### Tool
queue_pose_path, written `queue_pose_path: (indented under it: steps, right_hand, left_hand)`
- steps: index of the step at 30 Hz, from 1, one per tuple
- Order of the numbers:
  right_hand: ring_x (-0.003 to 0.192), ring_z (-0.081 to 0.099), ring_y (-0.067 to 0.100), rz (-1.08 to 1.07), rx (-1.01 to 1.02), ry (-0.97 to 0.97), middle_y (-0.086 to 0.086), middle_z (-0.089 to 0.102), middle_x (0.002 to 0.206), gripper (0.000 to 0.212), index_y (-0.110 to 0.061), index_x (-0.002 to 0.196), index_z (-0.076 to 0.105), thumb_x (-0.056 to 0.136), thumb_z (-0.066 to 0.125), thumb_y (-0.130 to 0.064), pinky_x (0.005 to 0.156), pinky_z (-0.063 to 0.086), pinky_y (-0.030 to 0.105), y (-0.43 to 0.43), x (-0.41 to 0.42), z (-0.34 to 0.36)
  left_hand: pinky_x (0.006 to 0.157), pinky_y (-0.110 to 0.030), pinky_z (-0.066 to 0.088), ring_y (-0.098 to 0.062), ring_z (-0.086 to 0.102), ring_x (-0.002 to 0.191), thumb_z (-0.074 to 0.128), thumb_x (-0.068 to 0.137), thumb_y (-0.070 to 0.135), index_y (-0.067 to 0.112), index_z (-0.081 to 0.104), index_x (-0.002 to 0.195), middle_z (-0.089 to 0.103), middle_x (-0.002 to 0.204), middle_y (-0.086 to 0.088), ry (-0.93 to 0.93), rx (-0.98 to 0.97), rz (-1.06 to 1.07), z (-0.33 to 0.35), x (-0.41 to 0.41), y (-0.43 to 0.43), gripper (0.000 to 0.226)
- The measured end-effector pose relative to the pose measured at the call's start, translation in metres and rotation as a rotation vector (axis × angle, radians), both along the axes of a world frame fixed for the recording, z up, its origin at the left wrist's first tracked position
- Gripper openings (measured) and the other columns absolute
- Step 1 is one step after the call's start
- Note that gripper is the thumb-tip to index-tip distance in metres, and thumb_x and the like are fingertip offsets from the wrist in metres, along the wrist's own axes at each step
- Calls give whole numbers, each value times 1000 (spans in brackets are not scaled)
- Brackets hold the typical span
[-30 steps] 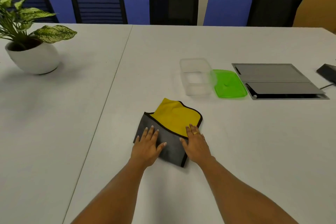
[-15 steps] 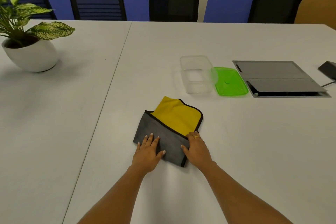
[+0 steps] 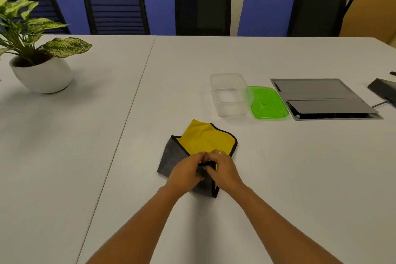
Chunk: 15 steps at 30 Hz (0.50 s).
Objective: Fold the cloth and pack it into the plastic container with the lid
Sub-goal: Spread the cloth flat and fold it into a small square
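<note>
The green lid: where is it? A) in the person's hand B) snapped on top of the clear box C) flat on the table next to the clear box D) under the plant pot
C: the green lid lies flat on the table right beside the clear box, which stands open.

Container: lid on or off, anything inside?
Off, empty. The green lid lies flat on the table beside the clear container, whose open top shows nothing inside; the cloth is outside it.
</note>
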State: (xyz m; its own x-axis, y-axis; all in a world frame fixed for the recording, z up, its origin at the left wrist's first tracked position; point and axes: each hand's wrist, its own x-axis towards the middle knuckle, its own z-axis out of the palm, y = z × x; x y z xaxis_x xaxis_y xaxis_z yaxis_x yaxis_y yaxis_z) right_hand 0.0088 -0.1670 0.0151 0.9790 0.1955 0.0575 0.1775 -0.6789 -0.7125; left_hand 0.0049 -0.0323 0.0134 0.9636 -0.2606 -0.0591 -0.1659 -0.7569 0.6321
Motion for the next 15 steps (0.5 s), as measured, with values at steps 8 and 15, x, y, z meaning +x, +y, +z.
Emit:
queue_pose_path:
  steps: [8, 15]
  right_hand:
    - [103, 53, 9, -91, 415, 243, -12, 47, 116, 55, -26, 125, 40, 80, 69, -37, 69, 44, 7, -5, -14, 0]
    - [94, 64, 20, -16, 100, 158, 4, 70, 100, 21, -16, 105, 65, 85, 64, -21, 74, 47, 17, -19, -21, -19]
  left_hand:
    - [58, -15, 46, -12, 58, 62, 65, 85, 15, 8, 71, 92, 64, 67, 2, -45, -384, 336, 31, 1, 14, 12]
    - [54, -7, 48, 3, 59, 54, 63, 86, 11, 19, 68, 84, 63, 66, 7, -88, -655, 438, 55, 2, 31, 9]
